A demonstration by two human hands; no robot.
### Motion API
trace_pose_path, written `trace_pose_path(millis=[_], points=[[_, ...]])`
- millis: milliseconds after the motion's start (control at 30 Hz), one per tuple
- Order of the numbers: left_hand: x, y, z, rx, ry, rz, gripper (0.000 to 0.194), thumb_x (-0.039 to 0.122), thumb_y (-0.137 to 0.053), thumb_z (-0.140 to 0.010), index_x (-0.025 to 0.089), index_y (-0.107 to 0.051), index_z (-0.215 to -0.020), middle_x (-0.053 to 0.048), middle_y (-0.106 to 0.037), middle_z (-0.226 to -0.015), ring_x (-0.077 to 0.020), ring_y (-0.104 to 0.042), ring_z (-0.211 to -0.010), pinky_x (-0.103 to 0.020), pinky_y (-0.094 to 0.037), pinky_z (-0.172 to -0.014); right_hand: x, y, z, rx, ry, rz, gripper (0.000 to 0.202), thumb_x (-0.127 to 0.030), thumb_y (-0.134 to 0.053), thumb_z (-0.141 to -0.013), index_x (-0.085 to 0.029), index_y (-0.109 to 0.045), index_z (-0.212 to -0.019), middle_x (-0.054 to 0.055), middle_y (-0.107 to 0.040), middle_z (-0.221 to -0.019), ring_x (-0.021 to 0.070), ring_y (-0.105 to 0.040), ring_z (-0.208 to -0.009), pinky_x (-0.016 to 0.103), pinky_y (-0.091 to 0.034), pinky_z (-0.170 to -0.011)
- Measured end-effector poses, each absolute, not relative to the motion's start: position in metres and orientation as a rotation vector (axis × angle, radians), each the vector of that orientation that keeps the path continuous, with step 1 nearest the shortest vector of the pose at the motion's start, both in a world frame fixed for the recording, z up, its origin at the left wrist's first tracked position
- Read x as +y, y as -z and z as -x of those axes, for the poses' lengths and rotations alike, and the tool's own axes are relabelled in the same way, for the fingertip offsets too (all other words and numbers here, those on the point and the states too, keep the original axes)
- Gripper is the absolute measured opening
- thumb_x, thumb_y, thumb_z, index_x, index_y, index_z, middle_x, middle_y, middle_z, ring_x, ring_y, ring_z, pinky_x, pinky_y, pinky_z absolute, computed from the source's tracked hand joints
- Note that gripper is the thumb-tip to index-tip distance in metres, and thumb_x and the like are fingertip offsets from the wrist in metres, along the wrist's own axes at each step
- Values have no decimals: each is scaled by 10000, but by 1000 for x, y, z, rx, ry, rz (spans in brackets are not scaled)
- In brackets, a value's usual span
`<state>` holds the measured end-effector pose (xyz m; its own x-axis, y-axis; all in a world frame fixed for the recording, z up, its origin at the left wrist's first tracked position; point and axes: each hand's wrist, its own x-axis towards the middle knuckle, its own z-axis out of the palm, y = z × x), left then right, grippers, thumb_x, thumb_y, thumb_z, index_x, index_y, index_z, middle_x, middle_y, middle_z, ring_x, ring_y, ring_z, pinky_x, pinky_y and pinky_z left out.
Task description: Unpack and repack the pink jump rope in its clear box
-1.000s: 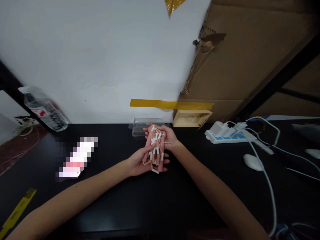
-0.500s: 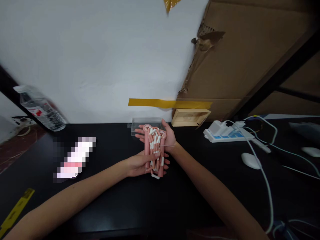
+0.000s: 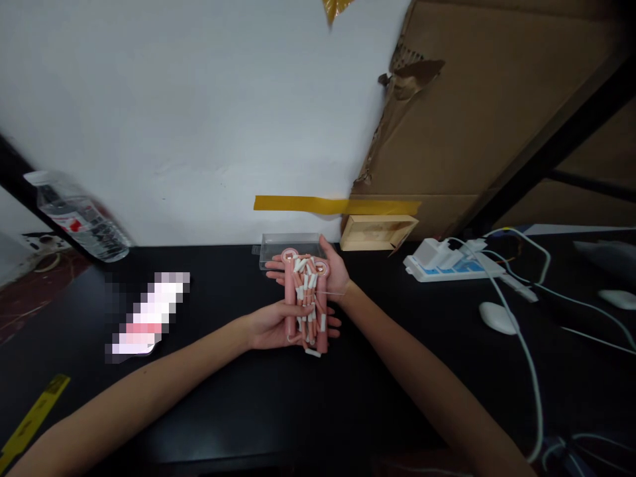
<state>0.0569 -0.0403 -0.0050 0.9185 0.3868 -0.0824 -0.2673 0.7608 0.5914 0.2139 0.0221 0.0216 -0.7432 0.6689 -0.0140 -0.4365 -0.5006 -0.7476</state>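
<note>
A folded jump rope [image 3: 309, 291] with two pink handles and pink and white beads lies across both my hands above the black table. My left hand [image 3: 271, 324] holds its lower part, thumb pressed over the beads and fingers passing underneath. Under the upper part is my right hand [image 3: 338, 268], palm up, its fingers stretched out behind the handles and its thumb pointing away. A thin clear strand sticks out from the rope toward my right wrist. Just behind the hands sits a clear plastic box [image 3: 278, 244], partly hidden by them.
To the left are a phone-like pixelated object [image 3: 152, 311], a water bottle [image 3: 79, 215] and a yellow strip [image 3: 34, 417]. A shallow cardboard tray [image 3: 380, 232] leans at the wall. On the right are a power strip [image 3: 452, 265], a white mouse [image 3: 497, 318] and cables.
The jump rope has tilted slightly in my hands and its handles sit a little farther apart. My left hand has shifted slightly to the left.
</note>
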Motion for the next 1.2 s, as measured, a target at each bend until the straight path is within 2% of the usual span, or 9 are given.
trace_pose_path(millis=[233, 433, 733, 967, 1200], points=[[-38, 10, -55, 179, -317, -586, 389, 240, -536, -963, 33, -591, -1287, -219, -610, -1307, -314, -525, -1307, -463, -308, -1124, 21, -23, -212, -963, -2240, 350, 787, -684, -286, -896, -76, -462, -1363, 207, -657, -1276, 321, -616, -1203, 510, -322, -1129], [-37, 11, -55, 186, -307, -584, 391, 246, -502, -970, 29, -585, -1285, -213, -616, -1298, -310, -514, -1317, -468, -289, -1133, 21, -24, -212, -971, -2207, 378, 766, -677, -309, -888, -61, -511, -1296, 203, -654, -1266, 302, -572, -1257, 460, -317, -1148], [-39, 10, -57, 165, -350, -568, 382, 223, -495, -963, 35, -598, -1279, -204, -625, -1295, -308, -556, -1276, -467, -289, -1136, 22, -21, -213, -1085, -2164, 374, 776, -741, -334, -867, -93, -575, -1220, 212, -650, -1271, 344, -528, -1300, 529, -372, -1113], [-38, 12, -57, 180, -400, -557, 399, 198, -497, -934, -14, -607, -1254, -229, -619, -1293, -300, -507, -1326, -428, -285, -1142, 22, -20, -212, -1094, -2150, 412, 757, -732, -345, -881, -97, -590, -1211, 202, -668, -1242, 352, -542, -1285, 539, -392, -1099], [-39, 11, -59, 149, -397, -560, 418, 210, -506, -896, 8, -615, -1247, -214, -631, -1285, -307, -528, -1306, -456, -247, -1158, 22, -21, -212, -1066, -2177, 423, 777, -729, -331, -893, -67, -579, -1215, 219, -655, -1264, 362, -538, -1288, 537, -380, -1106]])
